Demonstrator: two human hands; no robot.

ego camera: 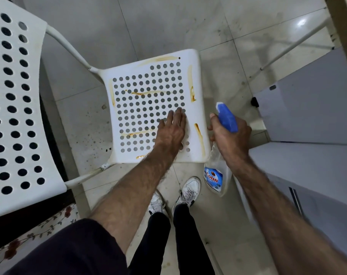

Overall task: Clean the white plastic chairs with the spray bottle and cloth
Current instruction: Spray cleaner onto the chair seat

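Observation:
A white plastic chair stands below me, its perforated seat [148, 108] streaked with brown stains along the edges and across the middle. Its perforated backrest [13, 100] rises close at the left. My left hand [171, 130] lies flat on the seat's near right part, fingers straight. A white patch [189, 127] beside the palm looks like a cloth under the hand, though it blends with the seat. My right hand [230, 133] grips the neck of a clear spray bottle [216, 175] with a blue trigger head, held just right of the seat, nozzle pointing away from me.
Grey cabinet surfaces [307, 120] close in on the right. A thin white metal leg [293, 44] crosses the top right. A floral-patterned cloth [29, 235] lies at lower left. My white sneakers [188, 193] stand on the spotted tile floor [168, 22] in front of the seat.

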